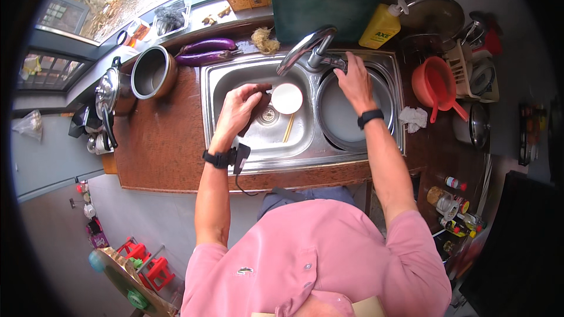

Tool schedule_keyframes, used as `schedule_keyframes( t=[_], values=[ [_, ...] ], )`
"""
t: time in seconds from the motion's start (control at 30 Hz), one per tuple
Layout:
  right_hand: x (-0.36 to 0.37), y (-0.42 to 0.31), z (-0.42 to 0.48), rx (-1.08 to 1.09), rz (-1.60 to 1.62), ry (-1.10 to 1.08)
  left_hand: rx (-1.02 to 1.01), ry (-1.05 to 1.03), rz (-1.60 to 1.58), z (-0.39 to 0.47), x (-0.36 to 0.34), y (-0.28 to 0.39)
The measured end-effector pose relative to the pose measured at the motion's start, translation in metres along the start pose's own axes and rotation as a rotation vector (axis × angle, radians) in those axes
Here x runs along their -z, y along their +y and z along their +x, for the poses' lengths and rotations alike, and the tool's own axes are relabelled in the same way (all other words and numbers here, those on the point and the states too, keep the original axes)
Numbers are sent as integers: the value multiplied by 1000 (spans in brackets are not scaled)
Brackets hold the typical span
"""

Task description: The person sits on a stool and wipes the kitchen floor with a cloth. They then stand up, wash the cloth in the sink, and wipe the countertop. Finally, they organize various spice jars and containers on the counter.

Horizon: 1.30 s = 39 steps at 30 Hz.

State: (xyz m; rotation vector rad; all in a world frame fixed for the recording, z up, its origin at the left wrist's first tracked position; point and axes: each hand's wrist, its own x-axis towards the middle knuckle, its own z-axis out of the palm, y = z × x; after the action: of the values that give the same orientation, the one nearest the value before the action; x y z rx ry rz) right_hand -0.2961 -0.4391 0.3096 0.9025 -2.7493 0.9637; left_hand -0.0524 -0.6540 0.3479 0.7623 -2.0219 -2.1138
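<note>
My left hand point(240, 108) is over the left basin of the stainless-steel sink point(260, 163), holding a dark brown thing, perhaps a cloth point(257, 116). Right beside it in the basin is a white bowl point(287, 98), with a pair of chopsticks point(288, 128) lying below the bowl near the drain point(268, 115). My right hand point(356, 81) grips the lever point(333, 61) of the chrome faucet point(304, 49), whose spout points over the left basin. Below that hand, a large round metal pan point(343, 110) fills the right basin; it seems to hold cloudy water.
Two eggplants point(207, 52) and a metal pot point(154, 72) stand left of the sink, near a pressure cooker point(108, 86). Behind are a fibre scrubber point(265, 40) and a yellow AXE bottle point(381, 24). A red strainer point(434, 83) and crumpled white cloth point(413, 119) lie right.
</note>
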Motion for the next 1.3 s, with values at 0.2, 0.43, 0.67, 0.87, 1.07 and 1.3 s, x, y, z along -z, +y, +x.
schedule_keyframes(
  t=[0.2, 0.43, 0.67, 0.87, 1.07, 1.3],
  values=[
    [-31, 63, 32, -64, -34, -179, -23, 116, -23, 20, -10, 0],
    [-30, 11, 0, 98, 176, 186, -160, 227, 344, 60, -5, -49],
    [-104, -9, -56, -599, 1083, -643, -156, 134, 320, 55, -58, -17],
    [-121, -40, -77, -809, 1427, -819, -164, 189, 217, 33, -46, -18],
    [-126, -54, -59, -938, 1398, -779, -215, 176, -37, 35, -48, 1],
    [-167, -44, -32, -734, 1649, -774, -98, 539, -397, 36, -15, -49]
  ],
)
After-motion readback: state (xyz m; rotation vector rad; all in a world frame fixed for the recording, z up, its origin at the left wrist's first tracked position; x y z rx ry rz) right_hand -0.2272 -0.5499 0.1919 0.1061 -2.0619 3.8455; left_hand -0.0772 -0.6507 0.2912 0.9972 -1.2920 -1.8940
